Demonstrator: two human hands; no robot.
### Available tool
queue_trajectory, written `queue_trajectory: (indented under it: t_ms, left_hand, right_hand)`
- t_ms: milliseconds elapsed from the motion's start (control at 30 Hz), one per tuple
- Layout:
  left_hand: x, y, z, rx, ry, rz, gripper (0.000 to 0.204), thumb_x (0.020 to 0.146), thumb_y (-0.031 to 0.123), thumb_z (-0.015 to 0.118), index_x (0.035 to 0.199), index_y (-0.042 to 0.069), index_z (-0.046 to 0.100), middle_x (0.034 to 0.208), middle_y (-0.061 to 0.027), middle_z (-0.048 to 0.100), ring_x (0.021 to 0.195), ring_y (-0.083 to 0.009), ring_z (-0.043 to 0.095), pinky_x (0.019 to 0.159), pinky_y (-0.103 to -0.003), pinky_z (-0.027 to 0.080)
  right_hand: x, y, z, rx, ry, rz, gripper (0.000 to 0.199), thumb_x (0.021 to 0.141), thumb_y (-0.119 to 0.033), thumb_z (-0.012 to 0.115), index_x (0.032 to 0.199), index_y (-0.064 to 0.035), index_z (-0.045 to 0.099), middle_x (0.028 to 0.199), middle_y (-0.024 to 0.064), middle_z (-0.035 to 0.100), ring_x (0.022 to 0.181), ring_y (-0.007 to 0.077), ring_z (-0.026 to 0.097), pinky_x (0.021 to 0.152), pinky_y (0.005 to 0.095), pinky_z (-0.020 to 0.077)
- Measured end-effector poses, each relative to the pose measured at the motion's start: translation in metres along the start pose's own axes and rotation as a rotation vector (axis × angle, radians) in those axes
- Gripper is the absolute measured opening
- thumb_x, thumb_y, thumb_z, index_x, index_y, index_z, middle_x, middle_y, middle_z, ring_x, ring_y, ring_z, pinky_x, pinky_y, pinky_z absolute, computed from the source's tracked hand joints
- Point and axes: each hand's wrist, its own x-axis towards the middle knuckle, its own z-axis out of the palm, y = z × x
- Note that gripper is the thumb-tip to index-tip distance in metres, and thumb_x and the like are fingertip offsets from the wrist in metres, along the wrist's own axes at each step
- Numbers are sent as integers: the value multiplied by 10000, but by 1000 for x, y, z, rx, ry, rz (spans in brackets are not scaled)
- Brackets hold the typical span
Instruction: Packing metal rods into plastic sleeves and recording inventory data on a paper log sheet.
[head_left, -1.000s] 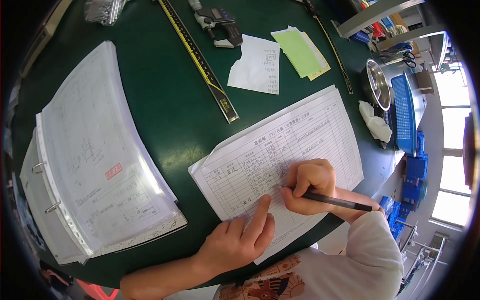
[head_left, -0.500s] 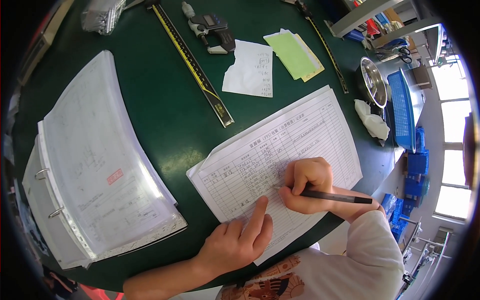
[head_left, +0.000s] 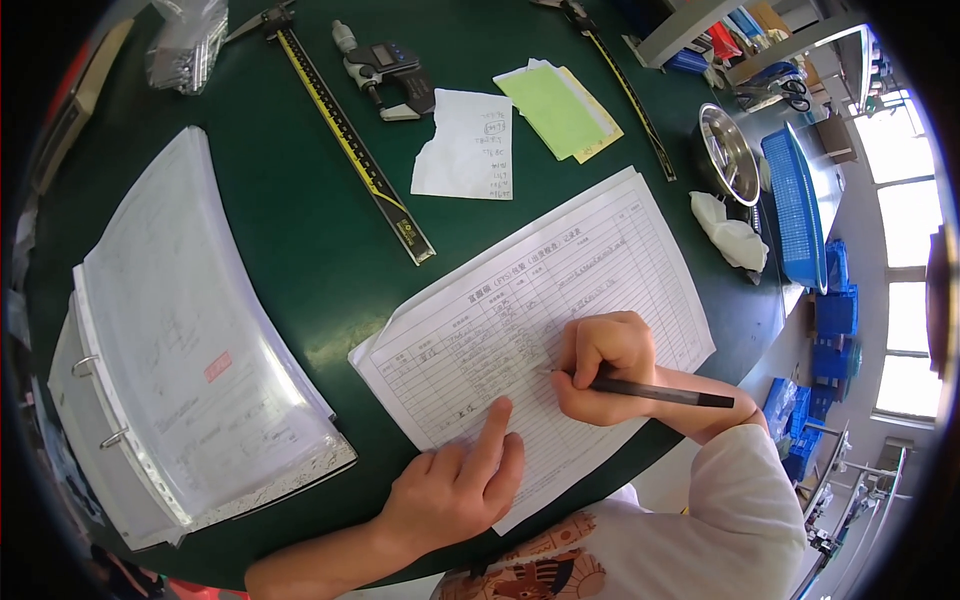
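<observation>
A printed form (head_left: 590, 270) with ruled rows and handwriting lies slanted in front of me, on top of other sheets. My right hand (head_left: 608, 370) grips a black pen (head_left: 665, 392), its tip at the form near the middle rows. My left hand (head_left: 455, 485) rests on the lower left part of the form, index finger stretched out and pointing at a row, the other fingers loosely bent. Nothing is in that hand. Beyond the form lies a torn white note (head_left: 465, 150) with handwriting.
An open ring binder (head_left: 215, 330) with plastic sleeves covers the left side. Farther back lie a caliper (head_left: 350, 145), a digital micrometer (head_left: 385, 75), green paper slips (head_left: 560, 110) and a second caliper (head_left: 625, 95). A steel bowl (head_left: 728, 155) and blue basket (head_left: 792, 210) stand at right.
The whole view has shifted, so the table things sit slightly farther left. Both hands keep nearly the same place on the form, and the pen stays in my right hand.
</observation>
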Motion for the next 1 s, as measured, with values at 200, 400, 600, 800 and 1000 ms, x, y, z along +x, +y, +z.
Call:
queue_trajectory:
  t_ms: [200,400,600,800,1000]
  left_hand:
    - [-6,-1,-5,27,-28,20,173,737,153,540,890,83,583,1145,-117,597,446,-84,401,397,-181,328]
    - [-3,-5,-6,9,-28,134,271,752,225,544,979,92,612,1137,-128,596,480,-115,447,413,-216,368]
    - [-16,-2,-9,-114,154,234,346,756,216,521,999,-20,594,1003,-203,592,676,-278,600,483,-313,466]
    - [-29,27,-6,-274,60,142,299,808,178,514,1009,-30,593,948,-200,546,787,-351,553,662,-396,458]
    - [-31,8,17,-57,119,208,632,826,531,486,1155,-7,518,1215,-261,428,1135,-360,401,985,-508,281]
  right_hand:
    - [0,1,7,2,12,-35,289,604,57,652,557,-95,411,535,44,502,397,133,454,363,241,288]
    - [-14,-3,-2,25,225,-14,193,757,-47,636,657,-53,470,546,41,525,409,115,485,364,238,327]
    - [-163,-4,-28,-546,922,366,130,873,-169,560,877,-52,618,706,107,609,594,208,609,529,265,469]
    - [-152,22,-22,-664,1229,112,82,745,-117,638,822,-130,614,778,78,619,705,269,616,594,332,484]
    - [-145,45,-22,-713,1305,-5,85,698,-110,601,778,-125,573,708,58,580,694,255,591,584,365,458]
